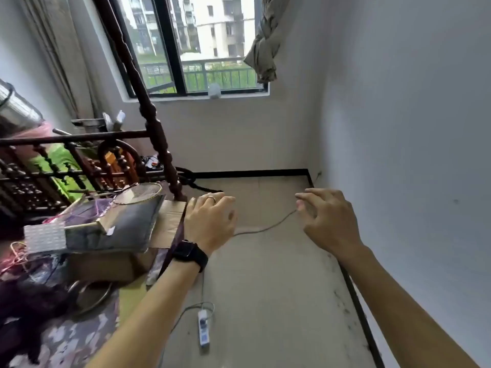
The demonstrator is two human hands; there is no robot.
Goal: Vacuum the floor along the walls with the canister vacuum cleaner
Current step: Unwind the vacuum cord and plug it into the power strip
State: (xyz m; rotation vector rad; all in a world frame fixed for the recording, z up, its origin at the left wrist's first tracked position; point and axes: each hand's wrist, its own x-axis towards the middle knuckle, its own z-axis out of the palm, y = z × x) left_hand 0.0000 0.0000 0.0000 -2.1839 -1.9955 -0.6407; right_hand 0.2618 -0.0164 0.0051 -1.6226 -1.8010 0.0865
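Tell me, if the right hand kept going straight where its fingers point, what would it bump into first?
Probably the thin grey cord, which ends right at the fingertips of the right hand; whether they pinch it is unclear. Beyond that, the left hand, though depth is hard to judge.

A grey cord (265, 227) sags from the right hand (326, 219) fingertips to behind the left hand (210, 221). A black ribbed hose (198, 185) lies on the beige floor (279, 288) at 11 o'clock.

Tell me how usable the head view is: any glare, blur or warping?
Head view: the window is bright, buildings outside washed out; the floor is evenly lit, no hard shadows; the right hand is slightly motion-blurred; the bedpost and right wall lean from wide-angle distortion.
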